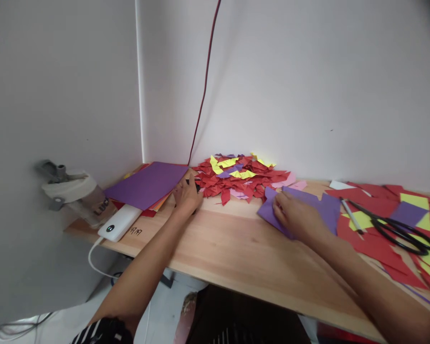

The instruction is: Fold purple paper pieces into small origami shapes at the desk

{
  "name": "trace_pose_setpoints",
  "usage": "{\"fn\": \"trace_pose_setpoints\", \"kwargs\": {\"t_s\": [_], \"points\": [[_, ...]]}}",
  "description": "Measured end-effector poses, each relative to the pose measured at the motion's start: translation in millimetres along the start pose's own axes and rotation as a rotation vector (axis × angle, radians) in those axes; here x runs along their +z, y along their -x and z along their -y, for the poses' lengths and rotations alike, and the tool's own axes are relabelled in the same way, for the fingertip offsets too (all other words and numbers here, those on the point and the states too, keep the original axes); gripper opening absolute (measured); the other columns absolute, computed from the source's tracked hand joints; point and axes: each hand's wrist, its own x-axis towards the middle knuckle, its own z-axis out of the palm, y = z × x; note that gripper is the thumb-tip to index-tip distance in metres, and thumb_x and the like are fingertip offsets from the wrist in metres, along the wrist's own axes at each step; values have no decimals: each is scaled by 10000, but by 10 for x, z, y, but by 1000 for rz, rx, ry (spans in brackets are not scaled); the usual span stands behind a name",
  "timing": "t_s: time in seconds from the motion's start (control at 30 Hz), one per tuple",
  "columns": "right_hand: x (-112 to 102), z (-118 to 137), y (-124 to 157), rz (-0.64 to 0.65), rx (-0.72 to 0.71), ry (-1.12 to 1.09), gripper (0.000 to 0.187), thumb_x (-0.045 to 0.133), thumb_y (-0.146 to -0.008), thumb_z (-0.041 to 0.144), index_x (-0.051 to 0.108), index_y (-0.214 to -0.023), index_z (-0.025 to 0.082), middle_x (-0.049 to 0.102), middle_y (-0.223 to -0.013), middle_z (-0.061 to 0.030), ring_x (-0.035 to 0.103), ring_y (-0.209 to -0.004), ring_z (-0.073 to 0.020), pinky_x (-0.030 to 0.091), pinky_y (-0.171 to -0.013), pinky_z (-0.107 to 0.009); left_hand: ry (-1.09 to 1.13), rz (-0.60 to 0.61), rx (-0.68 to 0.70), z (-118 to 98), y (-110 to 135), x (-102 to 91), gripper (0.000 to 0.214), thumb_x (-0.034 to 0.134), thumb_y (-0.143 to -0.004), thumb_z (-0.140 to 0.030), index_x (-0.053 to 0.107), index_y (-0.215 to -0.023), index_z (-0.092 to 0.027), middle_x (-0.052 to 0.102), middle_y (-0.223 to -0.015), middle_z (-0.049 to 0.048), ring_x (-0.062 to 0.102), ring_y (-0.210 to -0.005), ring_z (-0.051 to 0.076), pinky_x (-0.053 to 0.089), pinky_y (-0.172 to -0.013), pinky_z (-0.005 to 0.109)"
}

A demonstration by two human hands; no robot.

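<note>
My left hand (187,196) is beside the stack of coloured sheets, its fingers curled over a small black object (197,186) mostly hidden under them. The top sheet of that stack is purple paper (148,184). At the right, my right hand (294,215) is closed on a cut, creased piece of purple paper (329,210) lying on the wooden table (232,243). Between and behind my hands is a heap of folded paper pieces (236,179), mostly red with some yellow, purple and pink.
Black-handled scissors (403,234) and a white pen (351,216) lie on red, yellow and purple scraps (383,253) at the right. A white power bank (120,223) with a cable sits by the left front edge, near a clear bottle (89,200). A dark red cord (205,91) hangs by the wall.
</note>
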Motion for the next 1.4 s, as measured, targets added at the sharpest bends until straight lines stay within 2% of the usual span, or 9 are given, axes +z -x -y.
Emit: {"fn": "trace_pose_setpoints", "kwargs": {"t_s": [0.33,0.47,0.53,0.6,0.73,0.83,0.93,1.07,1.4], "points": [[223,-53,66,38,-101,-126,272,293,-954,289,503,-799,213,637,-853,-90,606,-743,-218,425,-648,-325,-12,-83,30,65,-25,86,735,546,-862,-430,276,-1488,-156,484,-1350,235,517,-1158,397,407,-963,505],[228,-80,63,44,-94,-192,296,294,-961,332,501,-786,214,638,-856,-78,599,-737,-212,422,-628,-319,-16,-37,26,56,28,27,699,554,-861,-333,288,-1488,-174,290,-1516,246,452,-1261,421,384,-1003,536],[223,-101,70,34,-91,-226,294,337,-951,388,531,-817,211,649,-893,-80,610,-764,-217,433,-637,-318,-24,-89,65,-5,90,-18,666,557,-864,-334,324,-1471,-192,184,-1576,205,298,-1381,437,302,-1076,570],[213,-118,82,33,-92,-230,293,416,-915,451,579,-894,208,662,-965,-92,626,-816,-235,452,-663,-328,-8,-162,180,-122,181,-74,636,544,-872,-306,335,-1465,-207,164,-1593,160,171,-1441,420,230,-1123,577],[193,-136,112,101,-125,-174,401,569,-808,527,640,-1034,203,654,-1109,-130,634,-946,-290,482,-761,-380,63,-173,485,-483,435,-169,635,510,-800,-79,405,-1417,-188,251,-1557,166,176,-1437,409,207,-1131,578],[196,-155,142,132,-184,-157,415,592,-798,496,640,-1081,195,639,-1149,-141,624,-1001,-299,481,-818,-401,101,-78,711,-757,627,-148,508,480,-817,-103,487,-1321,-168,386,-1463,161,325,-1352,373,337,-1060,529],[219,-180,171,129,-244,-127,291,532,-852,413,642,-999,187,652,-1065,-131,632,-941,-281,482,-798,-399,123,76,899,-952,742,-20,301,433,-872,-159,575,-1137,-148,557,-1210,135,512,-1107,282,451,-915,425],[262,-198,187,129,-246,-52,152,523,-860,308,623,-867,194,655,-936,-110,648,-845,-259,484,-707,-364,104,163,994,-1064,755,166,223,436,-856,-144,603,-1004,-136,586,-1052,117,531,-952,246,460,-784,362],[367,-264,155,139,-215,-12,105,554,-874,276,615,-865,190,654,-913,-91,662,-854,-257,483,-695,-357,287,113,1046,-1026,718,314,283,559,-877,-414,634,-925,-146,570,-1014,91,498,-965,224,432,-846,356]]}}
